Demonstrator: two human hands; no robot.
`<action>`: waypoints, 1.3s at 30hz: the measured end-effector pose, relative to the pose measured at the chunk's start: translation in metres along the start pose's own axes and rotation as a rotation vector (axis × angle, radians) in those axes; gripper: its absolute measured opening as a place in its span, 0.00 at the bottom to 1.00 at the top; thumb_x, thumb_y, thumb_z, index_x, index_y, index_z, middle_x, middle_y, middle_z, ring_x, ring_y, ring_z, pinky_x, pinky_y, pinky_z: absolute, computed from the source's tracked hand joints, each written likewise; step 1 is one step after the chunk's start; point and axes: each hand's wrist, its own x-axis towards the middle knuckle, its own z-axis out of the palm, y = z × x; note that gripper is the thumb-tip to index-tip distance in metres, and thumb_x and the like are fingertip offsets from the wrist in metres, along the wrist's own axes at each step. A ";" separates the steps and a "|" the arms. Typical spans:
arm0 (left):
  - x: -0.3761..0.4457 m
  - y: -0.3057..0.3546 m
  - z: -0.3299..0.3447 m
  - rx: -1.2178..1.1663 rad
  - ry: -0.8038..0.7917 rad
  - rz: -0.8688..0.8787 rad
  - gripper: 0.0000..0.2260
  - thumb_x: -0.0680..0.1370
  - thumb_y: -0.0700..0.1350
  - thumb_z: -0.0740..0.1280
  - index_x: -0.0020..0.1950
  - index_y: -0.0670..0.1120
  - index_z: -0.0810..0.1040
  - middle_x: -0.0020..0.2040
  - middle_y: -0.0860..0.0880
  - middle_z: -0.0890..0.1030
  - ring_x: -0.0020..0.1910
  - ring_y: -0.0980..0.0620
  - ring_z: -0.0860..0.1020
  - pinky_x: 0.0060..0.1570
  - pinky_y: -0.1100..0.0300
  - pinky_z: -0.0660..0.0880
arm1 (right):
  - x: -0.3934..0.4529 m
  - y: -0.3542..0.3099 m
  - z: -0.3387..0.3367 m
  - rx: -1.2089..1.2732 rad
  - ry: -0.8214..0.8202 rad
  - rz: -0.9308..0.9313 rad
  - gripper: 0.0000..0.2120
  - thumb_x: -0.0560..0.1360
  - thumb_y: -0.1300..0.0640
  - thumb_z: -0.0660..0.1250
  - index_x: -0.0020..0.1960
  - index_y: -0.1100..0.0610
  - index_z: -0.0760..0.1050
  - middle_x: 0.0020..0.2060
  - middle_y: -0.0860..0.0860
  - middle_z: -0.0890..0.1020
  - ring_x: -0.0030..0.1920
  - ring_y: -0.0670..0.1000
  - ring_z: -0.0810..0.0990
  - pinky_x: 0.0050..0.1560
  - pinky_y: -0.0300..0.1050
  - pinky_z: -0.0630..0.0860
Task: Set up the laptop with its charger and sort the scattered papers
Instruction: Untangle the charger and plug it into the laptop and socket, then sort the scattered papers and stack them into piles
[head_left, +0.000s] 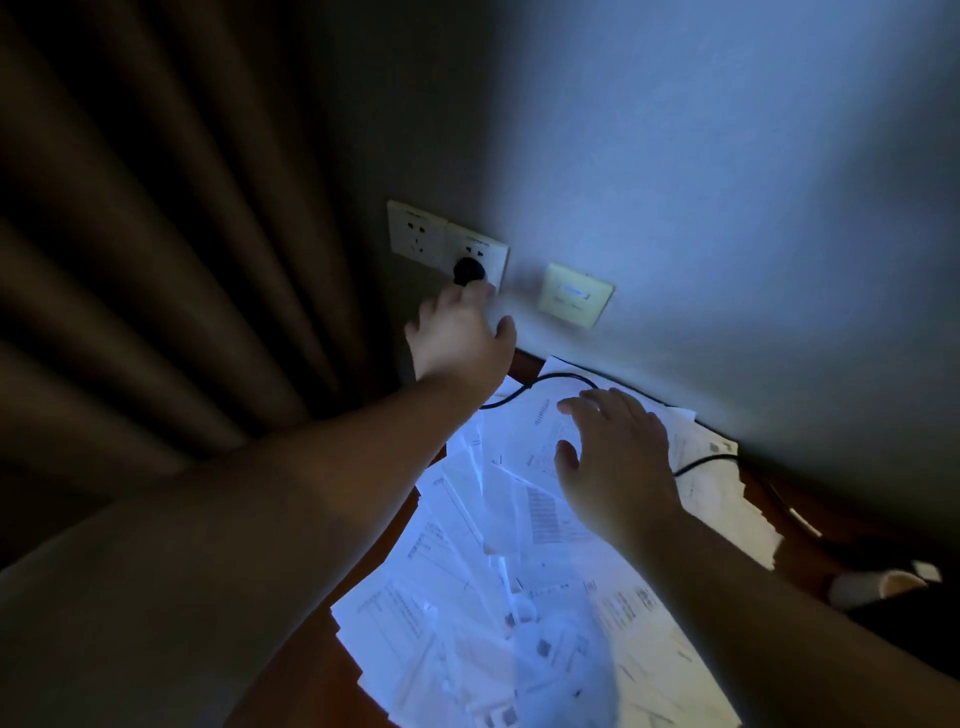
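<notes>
A black charger plug (468, 270) sits in the right-hand wall socket (480, 254). My left hand (457, 338) reaches up to it, fingertips touching the plug's lower edge, thumb held apart, not closed around it. The black cable (550, 376) loops from under that hand across the scattered white papers (493, 597) and shows again at the right (706, 460). My right hand (618, 462) lies flat on the papers with fingers spread, holding nothing. No laptop is in view.
A second socket (415, 231) is left of the plugged one, and a pale wall plate (574, 295) is to the right. Dark curtains (156, 260) hang at left. The papers cover a reddish wooden table (311, 686). A dark object (883, 597) sits at right.
</notes>
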 end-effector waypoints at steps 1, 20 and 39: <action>-0.010 0.006 -0.002 0.004 -0.009 0.029 0.18 0.80 0.52 0.65 0.70 0.53 0.75 0.68 0.47 0.76 0.66 0.41 0.72 0.64 0.46 0.69 | -0.007 0.003 -0.004 0.001 0.010 -0.002 0.20 0.75 0.53 0.68 0.67 0.52 0.77 0.66 0.52 0.78 0.70 0.58 0.72 0.68 0.64 0.70; -0.196 0.033 0.082 0.220 -0.179 0.242 0.19 0.82 0.52 0.63 0.74 0.53 0.70 0.72 0.48 0.69 0.57 0.44 0.80 0.64 0.50 0.72 | -0.126 0.098 0.041 0.156 0.045 0.048 0.21 0.78 0.52 0.67 0.70 0.51 0.73 0.76 0.54 0.67 0.76 0.58 0.64 0.72 0.59 0.66; -0.275 -0.036 0.116 0.179 0.089 0.474 0.21 0.80 0.55 0.66 0.73 0.54 0.71 0.75 0.48 0.67 0.65 0.44 0.76 0.63 0.48 0.71 | -0.172 0.109 0.121 -0.089 0.223 -0.044 0.24 0.80 0.47 0.64 0.74 0.52 0.69 0.79 0.59 0.60 0.72 0.64 0.66 0.65 0.62 0.71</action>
